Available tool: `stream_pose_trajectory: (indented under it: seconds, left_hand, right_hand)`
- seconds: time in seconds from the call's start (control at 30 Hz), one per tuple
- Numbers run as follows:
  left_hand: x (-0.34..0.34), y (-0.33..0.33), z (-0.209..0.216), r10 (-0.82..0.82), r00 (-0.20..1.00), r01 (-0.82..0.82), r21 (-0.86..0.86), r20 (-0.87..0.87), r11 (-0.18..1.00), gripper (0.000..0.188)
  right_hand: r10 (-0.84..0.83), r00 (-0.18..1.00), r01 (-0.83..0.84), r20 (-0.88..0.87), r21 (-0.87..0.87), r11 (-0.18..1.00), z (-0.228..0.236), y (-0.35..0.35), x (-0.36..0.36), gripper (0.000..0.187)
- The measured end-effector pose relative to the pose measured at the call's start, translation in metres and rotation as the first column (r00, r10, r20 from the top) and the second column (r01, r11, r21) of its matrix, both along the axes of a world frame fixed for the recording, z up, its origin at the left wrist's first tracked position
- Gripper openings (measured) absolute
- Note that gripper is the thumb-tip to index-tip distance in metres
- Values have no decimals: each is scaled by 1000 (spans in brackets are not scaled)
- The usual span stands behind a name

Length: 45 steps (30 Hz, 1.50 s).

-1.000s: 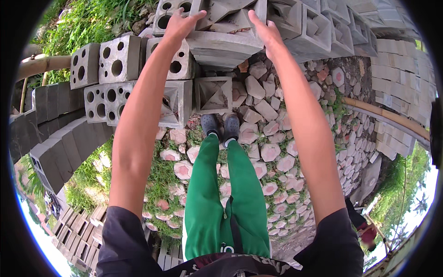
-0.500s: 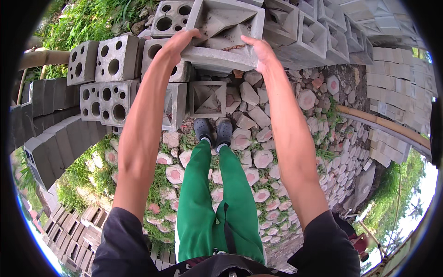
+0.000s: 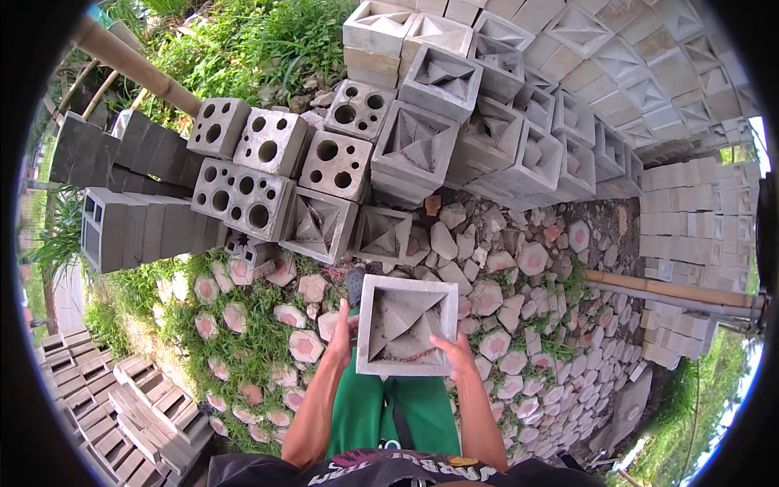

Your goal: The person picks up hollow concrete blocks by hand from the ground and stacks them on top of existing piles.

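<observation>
A square grey concrete ventilation block [image 3: 393,304] with a raised diamond-like relief inside its frame is held in front of my body, above my legs. Against its left side presses my left hand [image 3: 342,334], fingers along the edge. My right hand [image 3: 457,354] grips the lower right corner, with the thumb over the front rim. The block hides most of my feet; one dark clog [image 3: 355,284] peeks out at its upper left. Ahead stands a stack of similar patterned blocks [image 3: 412,150], apart from the held one.
Concrete blocks with round holes [image 3: 268,146] are stacked at the far left, beside a row of hollow grey blocks [image 3: 146,231]. Hexagonal pavers [image 3: 304,346] and loose rubble [image 3: 445,241] cover the grassy ground. Bamboo poles [image 3: 134,61] cross at both sides. Block walls [image 3: 690,219] stand right.
The ventilation block has come off the stack ahead and moved toward my body, both hands still on it. My arms have bent, and the view has shifted.
</observation>
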State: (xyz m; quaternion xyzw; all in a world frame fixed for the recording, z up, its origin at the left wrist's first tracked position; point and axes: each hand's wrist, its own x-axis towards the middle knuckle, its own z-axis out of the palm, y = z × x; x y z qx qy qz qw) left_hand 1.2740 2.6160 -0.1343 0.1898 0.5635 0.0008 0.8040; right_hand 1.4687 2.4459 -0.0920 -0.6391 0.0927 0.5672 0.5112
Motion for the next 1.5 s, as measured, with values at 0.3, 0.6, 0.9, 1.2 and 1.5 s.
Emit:
stream_pose_trajectory:
  seconds: [0.3, 0.6, 0.9, 1.2, 1.5]
  left_hand:
    - [-61, -106, 123, 399, 851, -462, 125, 342, 878, 75]
    - [-142, -135, 231, 626, 628, -778, 374, 463, 505, 75]
    - [-356, -294, 213, 847, 450, -790, 569, 282, 231, 73]
    - [-444, -489, 226, 936, -230, -731, 588, 267, -348, 70]
    - [-484, -586, 209, 645, -697, -424, 545, 314, -724, 80]
  right_hand:
    - [522, 838, -526, 156, -19, 850, 108, -29, -31, 83]
    - [649, 757, -574, -75, 397, 716, 189, 29, -88, 92]
    - [897, 436, -688, -71, 616, 383, 205, -24, -331, 91]
    - [977, -211, -701, 43, 690, -182, 164, -94, -534, 81]
    - [703, -710, -554, 39, 586, -592, 168, -179, -713, 77]
